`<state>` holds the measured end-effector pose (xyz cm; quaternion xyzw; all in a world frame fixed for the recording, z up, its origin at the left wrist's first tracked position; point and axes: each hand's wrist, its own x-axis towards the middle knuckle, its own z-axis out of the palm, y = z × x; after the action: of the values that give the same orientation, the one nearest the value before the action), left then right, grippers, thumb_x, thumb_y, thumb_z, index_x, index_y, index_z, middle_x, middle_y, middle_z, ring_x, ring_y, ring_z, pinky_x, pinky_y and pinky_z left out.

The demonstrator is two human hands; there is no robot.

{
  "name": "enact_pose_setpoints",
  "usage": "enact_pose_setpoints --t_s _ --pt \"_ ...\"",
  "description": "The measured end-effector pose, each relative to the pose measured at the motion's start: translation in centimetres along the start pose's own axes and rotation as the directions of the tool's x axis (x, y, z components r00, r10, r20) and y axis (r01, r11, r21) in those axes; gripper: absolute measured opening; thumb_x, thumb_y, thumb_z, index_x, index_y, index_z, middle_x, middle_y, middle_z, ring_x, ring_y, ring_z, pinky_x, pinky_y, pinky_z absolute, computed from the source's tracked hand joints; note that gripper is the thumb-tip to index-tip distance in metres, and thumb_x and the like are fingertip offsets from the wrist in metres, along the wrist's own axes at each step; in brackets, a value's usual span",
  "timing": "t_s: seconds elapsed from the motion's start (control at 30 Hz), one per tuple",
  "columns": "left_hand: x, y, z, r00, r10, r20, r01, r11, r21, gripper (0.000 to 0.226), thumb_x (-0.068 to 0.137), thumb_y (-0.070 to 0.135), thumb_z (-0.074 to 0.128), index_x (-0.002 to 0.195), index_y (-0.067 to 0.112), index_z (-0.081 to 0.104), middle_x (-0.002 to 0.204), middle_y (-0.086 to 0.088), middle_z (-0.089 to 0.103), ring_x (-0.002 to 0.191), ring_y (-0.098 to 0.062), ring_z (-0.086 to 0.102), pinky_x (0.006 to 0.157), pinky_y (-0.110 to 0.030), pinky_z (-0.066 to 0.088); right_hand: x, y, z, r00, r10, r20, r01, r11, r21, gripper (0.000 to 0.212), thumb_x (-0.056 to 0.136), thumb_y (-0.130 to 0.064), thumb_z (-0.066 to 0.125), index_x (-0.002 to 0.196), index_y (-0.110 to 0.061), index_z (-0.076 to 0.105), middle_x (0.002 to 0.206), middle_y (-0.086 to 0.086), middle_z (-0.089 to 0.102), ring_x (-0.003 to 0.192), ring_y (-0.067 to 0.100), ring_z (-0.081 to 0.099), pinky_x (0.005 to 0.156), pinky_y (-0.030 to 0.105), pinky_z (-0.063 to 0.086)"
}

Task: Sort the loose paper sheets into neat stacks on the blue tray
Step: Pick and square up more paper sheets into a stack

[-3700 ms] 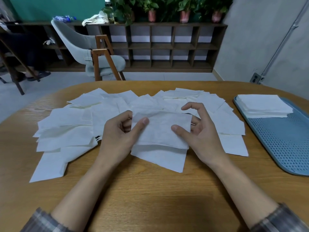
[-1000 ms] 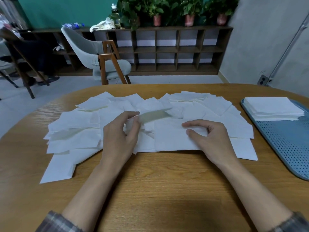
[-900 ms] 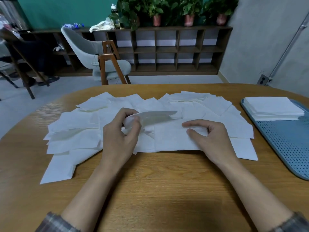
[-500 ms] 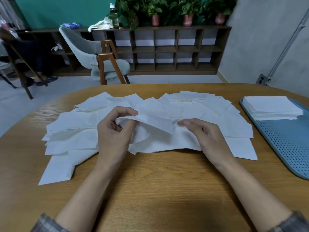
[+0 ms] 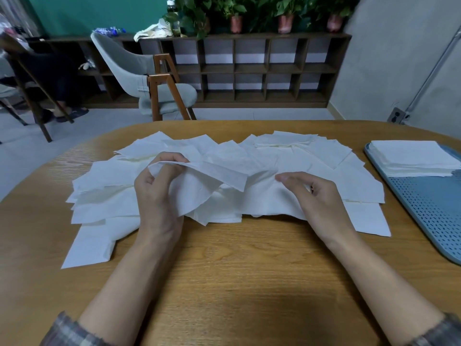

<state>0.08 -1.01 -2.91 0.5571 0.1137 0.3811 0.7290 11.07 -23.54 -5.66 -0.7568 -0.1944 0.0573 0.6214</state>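
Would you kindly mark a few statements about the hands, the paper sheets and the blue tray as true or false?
1. The left hand pinches a raised sheet above the pile. True.
2. The blue tray holds no paper. False: a neat stack sits at its far end.
3. The right hand is over the tray. False: it lies on the loose sheets, clear of the tray.
4. Many loose sheets lie spread and overlapping on the wooden table. True.
5. The tray is at the person's left. False: it is at the right edge of the table.
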Motion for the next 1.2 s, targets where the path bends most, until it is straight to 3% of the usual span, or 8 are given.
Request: enact_pose_setpoints --t_s 0.17,0.27,0.43,0.57,0.7,0.87,1.03,1.2 --pt "0.3 0.1 -0.4 0.996 -0.062 -0.063 0.055 0.993 -0.109 0.011 0.074 0.018 0.06 0.063 0.021 0.061 0.074 0.001 0.054 0.074 -0.019 0.056 0.066 -0.036 0.039 0.1 -0.1 0.0 0.999 -0.025 -0.048 0.025 1.0 -0.007 0.018 0.099 -0.037 0.068 0.106 -0.029 0.082 0.112 -0.026 0.076 0.115 -0.014 0.061 0.097 0.011 0.039" --pt "-0.1 0.0 -0.1 0.999 -0.039 0.025 0.04 0.998 -0.038 0.011 0.073 0.019 0.064 0.063 0.02 0.059 0.073 -0.002 0.052 0.075 -0.023 0.053 0.065 -0.036 0.038 -0.2 -0.4 0.0 0.995 -0.095 0.003 0.095 0.995 0.031 0.025 0.096 -0.047 0.07 0.109 -0.028 0.081 0.116 -0.022 0.076 0.121 -0.009 0.061 0.102 0.014 0.039" --pt "-0.9 -0.8 0.7 0.983 -0.128 0.134 0.095 0.969 0.229 0.018 0.088 0.02 0.071 0.07 0.022 0.071 0.074 -0.001 0.067 0.074 -0.025 0.064 0.064 -0.04 0.047 -0.8 -0.6 0.6 0.973 -0.077 0.219 0.023 0.971 0.238 0.053 0.087 -0.071 0.069 0.119 -0.031 0.08 0.131 -0.007 0.074 0.133 0.015 0.063 0.115 0.048 0.042" --pt "-1.3 -1.3 1.2 0.955 -0.216 0.206 0.131 0.923 0.361 0.01 0.096 0.013 0.073 0.088 0.008 0.075 0.08 -0.004 0.073 0.074 -0.016 0.069 0.059 -0.023 0.05 -1.2 -1.2 1.0 0.966 -0.092 0.242 0.025 0.963 0.267 0.02 0.096 -0.035 0.071 0.111 -0.025 0.08 0.117 -0.006 0.079 0.116 0.013 0.072 0.1 0.034 0.052" --pt "-1.4 -1.3 1.3 0.946 -0.249 0.208 0.156 0.911 0.381 0.01 0.095 0.014 0.074 0.089 0.006 0.076 0.076 -0.003 0.073 0.069 -0.012 0.068 0.054 -0.019 0.049 -1.3 -1.4 1.1 0.975 -0.086 0.203 0.035 0.97 0.242 0.036 0.089 -0.032 0.07 0.121 -0.017 0.076 0.121 -0.007 0.078 0.117 0.012 0.072 0.099 0.03 0.054" --pt "-1.5 -1.1 1.1 0.908 -0.326 0.263 0.229 0.911 0.342 0.014 0.095 0.017 0.075 0.093 0.003 0.078 0.092 -0.021 0.076 0.081 -0.022 0.072 0.071 -0.03 0.049 -1.2 -1.4 1.3 0.991 -0.024 0.135 -0.004 0.978 0.208 0.022 0.095 -0.028 0.07 0.114 -0.02 0.078 0.114 -0.009 0.08 0.111 0.009 0.074 0.096 0.03 0.055" --pt "-1.7 -1.2 1.5 0.882 -0.354 0.311 0.232 0.9 0.368 0.015 0.098 0.012 0.07 0.086 0.003 0.073 0.055 0.012 0.063 0.047 -0.001 0.058 0.047 -0.01 0.039 -1.1 -1.3 1.2 0.995 0.016 0.095 -0.034 0.981 0.19 0.014 0.099 -0.025 0.07 0.108 -0.021 0.08 0.108 -0.009 0.081 0.104 0.009 0.075 0.093 0.031 0.057" --pt "-1.7 -1.6 1.6 0.89 -0.327 0.317 0.192 0.901 0.389 0.019 0.098 0.016 0.073 0.086 0.001 0.073 0.057 0.012 0.066 0.05 0.001 0.061 0.047 -0.008 0.039 -1.0 -0.9 1.1 0.995 0.06 0.075 -0.072 0.983 0.171 0.011 0.098 -0.026 0.073 0.095 -0.018 0.08 0.099 -0.002 0.081 0.098 0.016 0.076 0.091 0.039 0.053"
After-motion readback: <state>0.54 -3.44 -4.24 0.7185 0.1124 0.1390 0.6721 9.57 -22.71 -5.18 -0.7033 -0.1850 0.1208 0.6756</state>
